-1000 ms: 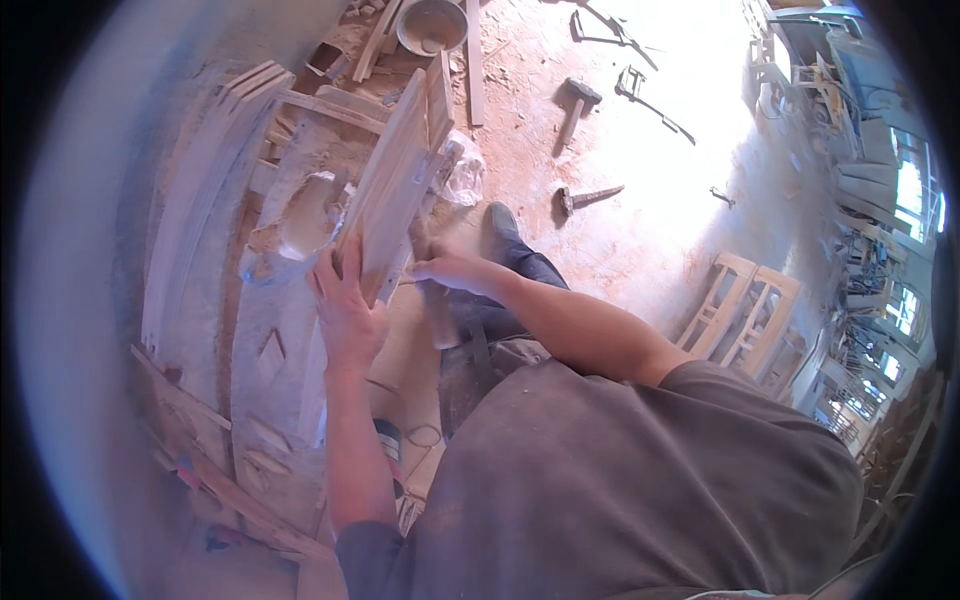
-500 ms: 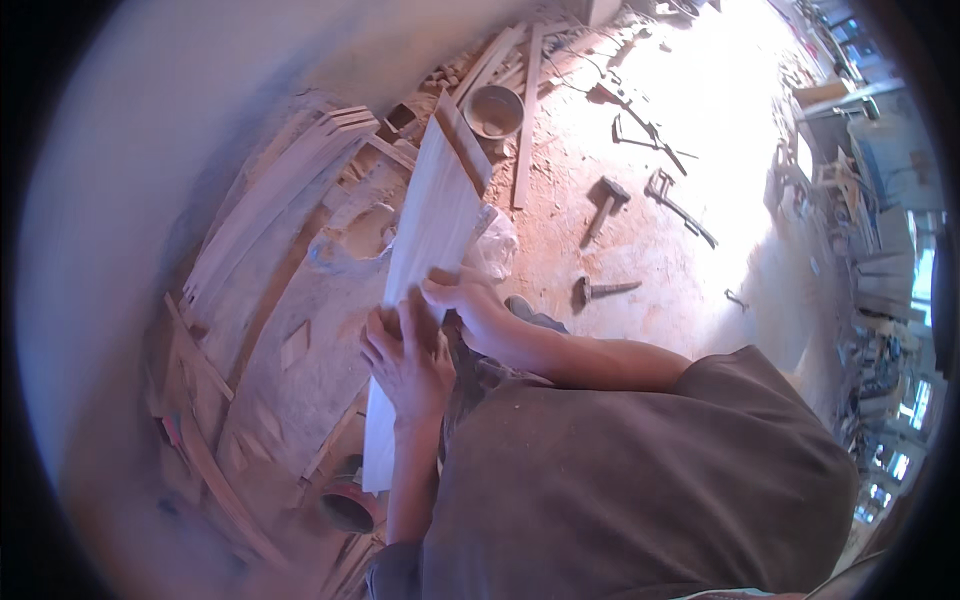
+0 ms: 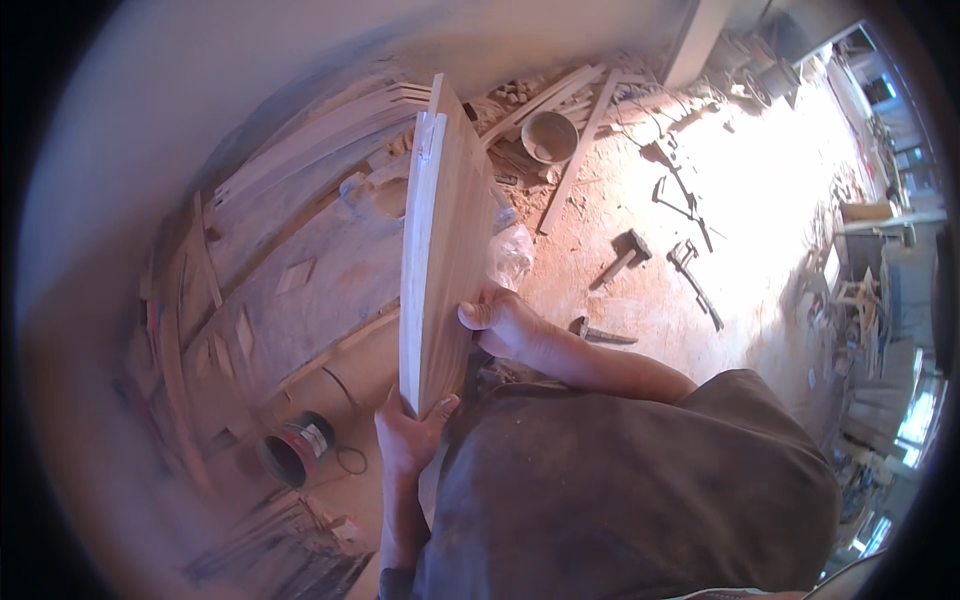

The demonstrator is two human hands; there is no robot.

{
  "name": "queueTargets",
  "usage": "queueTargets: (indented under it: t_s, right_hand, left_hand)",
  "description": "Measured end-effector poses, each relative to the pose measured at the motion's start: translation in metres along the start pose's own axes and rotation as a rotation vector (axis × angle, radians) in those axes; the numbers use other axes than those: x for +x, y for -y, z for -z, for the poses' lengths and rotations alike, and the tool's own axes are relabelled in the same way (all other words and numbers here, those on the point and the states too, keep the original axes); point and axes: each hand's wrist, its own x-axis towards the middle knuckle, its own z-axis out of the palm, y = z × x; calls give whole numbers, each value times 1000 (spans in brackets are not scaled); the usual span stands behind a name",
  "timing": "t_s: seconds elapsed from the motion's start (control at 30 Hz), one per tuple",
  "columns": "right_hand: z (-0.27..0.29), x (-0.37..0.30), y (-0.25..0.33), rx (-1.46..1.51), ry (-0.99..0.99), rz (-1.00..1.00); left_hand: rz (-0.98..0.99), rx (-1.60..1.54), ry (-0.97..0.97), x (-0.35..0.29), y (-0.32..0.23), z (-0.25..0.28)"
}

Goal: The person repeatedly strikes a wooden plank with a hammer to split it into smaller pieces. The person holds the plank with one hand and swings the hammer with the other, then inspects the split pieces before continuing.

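A pale wooden board (image 3: 447,240) is tilted up on its side, its light narrow edge turned upward. At its far end the edge is stepped, with a notch cut into it. My left hand (image 3: 413,435) grips the near end, the thumb on the right side and the fingers on the left. Against the board's right face my right hand (image 3: 505,322) closes around the lower edge, thumb on the face and fingers mostly hidden. Below and left of the board lies a dusty wooden work surface (image 3: 350,275) with small offcuts on it.
To the right on the floor lie a mallet (image 3: 625,255), a hammer (image 3: 607,333) and a metal clamp-like tool (image 3: 697,287). A round bucket (image 3: 549,137) stands beyond the board among wood strips. A dark bucket (image 3: 297,450) stands lower left. Stacked planks (image 3: 310,140) lie along the wall.
The board has turned from showing its broad face to edge-up. My left hand has slid down to its near end, and my right hand has shifted slightly right. The view has swung too.
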Motion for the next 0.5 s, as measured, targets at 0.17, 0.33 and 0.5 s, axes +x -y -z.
queueTargets:
  t_s: [0.17, 0.33, 0.5]
  right_hand:
    - [-17, 2, -7, -36, 62, -121]
    - [-38, 13, -34, -49, 57, -176]
    - [-55, 32, -79, -85, 30, -208]
  left_hand:
    - [7, 183, -188, -31, -12, 3]
    - [-57, 132, -309, -42, 14, 20]
    - [24, 107, -298, -49, 42, 63]
